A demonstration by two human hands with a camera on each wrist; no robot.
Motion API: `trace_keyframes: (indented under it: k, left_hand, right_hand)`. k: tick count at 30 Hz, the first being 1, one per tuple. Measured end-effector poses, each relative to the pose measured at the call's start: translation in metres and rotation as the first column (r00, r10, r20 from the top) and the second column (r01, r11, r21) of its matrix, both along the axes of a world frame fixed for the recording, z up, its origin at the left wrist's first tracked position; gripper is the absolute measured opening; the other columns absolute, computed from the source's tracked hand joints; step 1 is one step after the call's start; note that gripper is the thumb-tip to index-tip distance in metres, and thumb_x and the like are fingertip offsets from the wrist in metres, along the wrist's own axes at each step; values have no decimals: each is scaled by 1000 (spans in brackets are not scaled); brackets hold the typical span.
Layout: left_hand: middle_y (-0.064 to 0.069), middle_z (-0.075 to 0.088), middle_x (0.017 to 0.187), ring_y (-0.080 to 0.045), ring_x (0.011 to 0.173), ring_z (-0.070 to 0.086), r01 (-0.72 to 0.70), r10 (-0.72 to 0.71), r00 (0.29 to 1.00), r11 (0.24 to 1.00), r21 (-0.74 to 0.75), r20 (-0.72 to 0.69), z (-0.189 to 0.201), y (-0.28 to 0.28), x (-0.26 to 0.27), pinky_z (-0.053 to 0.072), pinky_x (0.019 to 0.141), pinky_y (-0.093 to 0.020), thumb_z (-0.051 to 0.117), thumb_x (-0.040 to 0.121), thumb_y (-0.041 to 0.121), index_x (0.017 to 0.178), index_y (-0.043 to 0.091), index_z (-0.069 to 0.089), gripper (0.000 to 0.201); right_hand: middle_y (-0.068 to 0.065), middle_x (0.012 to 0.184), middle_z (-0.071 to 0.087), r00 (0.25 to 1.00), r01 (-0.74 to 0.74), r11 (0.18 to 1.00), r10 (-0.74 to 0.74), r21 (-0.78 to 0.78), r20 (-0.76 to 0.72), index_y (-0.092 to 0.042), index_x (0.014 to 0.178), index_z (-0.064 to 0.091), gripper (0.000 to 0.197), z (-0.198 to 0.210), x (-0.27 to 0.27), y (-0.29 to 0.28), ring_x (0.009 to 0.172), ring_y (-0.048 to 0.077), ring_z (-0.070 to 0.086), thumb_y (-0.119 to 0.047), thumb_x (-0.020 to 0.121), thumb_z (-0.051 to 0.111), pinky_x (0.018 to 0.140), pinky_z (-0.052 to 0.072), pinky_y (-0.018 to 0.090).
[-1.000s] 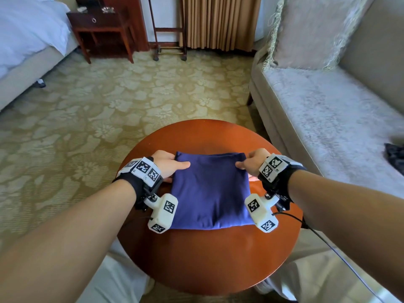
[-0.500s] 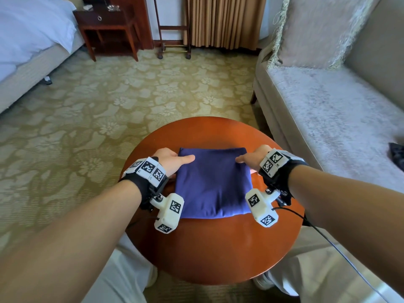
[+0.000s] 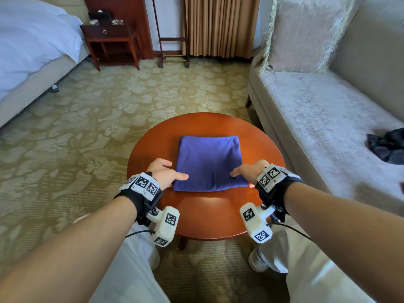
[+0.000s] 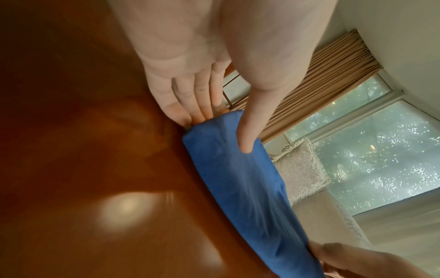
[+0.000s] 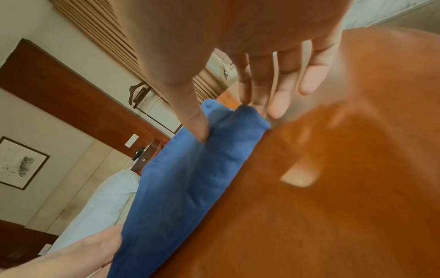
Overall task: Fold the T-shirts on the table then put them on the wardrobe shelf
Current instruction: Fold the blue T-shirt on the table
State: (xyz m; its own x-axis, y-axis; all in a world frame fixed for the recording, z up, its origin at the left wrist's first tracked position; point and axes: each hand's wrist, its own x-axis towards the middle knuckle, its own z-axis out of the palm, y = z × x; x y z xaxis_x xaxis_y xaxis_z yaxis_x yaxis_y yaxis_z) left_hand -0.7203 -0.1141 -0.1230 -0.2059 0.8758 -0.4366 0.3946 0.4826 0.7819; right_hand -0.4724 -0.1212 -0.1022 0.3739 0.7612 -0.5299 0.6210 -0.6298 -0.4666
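- Folded blue T-shirt point(image 3: 208, 164): centred on round desk point(image 3: 207, 217); soft, light, apt to unfold.
- Left hand point(image 3: 162, 174), right hand point(image 3: 249, 171): pinching near corners, thumbs on top, fingers slid beneath.
- Best supported from below at both sides.
- Nearby: sofa point(image 3: 323, 119), dark garment point(image 3: 387, 147), bed point(image 3: 32, 51); wardrobe unseen.

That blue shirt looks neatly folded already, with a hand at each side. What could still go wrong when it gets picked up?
The folded blue T-shirt is held only near its front corners: left hand and right hand, thumbs on top, fingers sliding beneath. Lifted that way, the unsupported far half may sag and the fold may open. The round table is glossy, so the bundle could slide away instead of letting fingers under.
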Motion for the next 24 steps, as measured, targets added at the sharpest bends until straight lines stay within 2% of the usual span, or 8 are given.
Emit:
trace_keyframes:
  k: [2,3,7,12,16,18,21,24]
  left_hand:
    - [-7,65,118,-26,103,64,12,-12,999,1000,13,-47,-6,-2,0,55,91,-44,93,34,35,120,19,57,94]
    - [-7,65,118,-27,103,65,28,-27,997,1000,14,-79,-7,-4,1,55,91,-44,93,35,35,119,20,57,93]
    - [-3,66,116,-25,103,64,108,-110,952,994,-24,-286,-3,-15,8,52,89,-35,93,58,29,118,19,58,70]
    - [-5,67,108,-20,86,56,146,-151,882,988,-46,-446,1,-18,17,44,70,-27,86,71,33,109,13,63,48]
    - [-8,67,99,-17,64,52,104,-134,877,991,-89,-461,-1,-20,25,35,49,-25,81,73,45,95,7,65,46]
    - [-8,65,98,-17,60,48,101,-138,870,990,-103,-473,-3,-23,27,32,47,-26,82,72,44,95,9,63,46]
    - [-8,58,95,-18,64,50,114,-163,860,985,-130,-483,-2,-28,30,39,53,-27,81,76,38,94,10,57,41]
    - [-12,63,105,-30,89,60,131,-204,858,974,-184,-472,3,-33,30,49,76,-32,80,76,38,104,10,61,43]
  right_hand:
    - [8,76,72,1000,16,1000,-16,2,2,-13,82,69,48,-3,2,-7,69,25,68,-51,52,76,70,52,30]
    - [8,75,71,1000,19,1000,-19,12,0,-12,84,68,46,-5,3,-10,68,24,67,-48,57,78,69,52,30]
    - [8,71,65,1000,29,998,-29,52,11,-7,95,65,37,-15,7,-18,56,22,57,-34,73,77,59,46,26]
    - [9,93,67,992,2,998,-10,63,123,-10,95,65,28,-14,5,-27,61,20,54,-30,79,74,44,30,22]
    - [8,78,65,997,16,996,-22,85,73,-9,86,66,28,-12,-1,-30,52,19,55,-34,75,69,44,32,19]
    - [7,77,65,998,18,997,-22,71,54,-9,89,66,31,-12,-2,-32,54,19,56,-36,75,71,44,33,19]
    - [6,92,60,996,-11,999,15,37,-87,-6,109,65,40,-18,-3,-31,74,21,56,-26,75,75,49,39,21]
    - [4,95,54,988,-5,999,10,32,-154,-5,116,62,46,-19,-5,-35,82,22,51,-19,74,76,51,38,21]
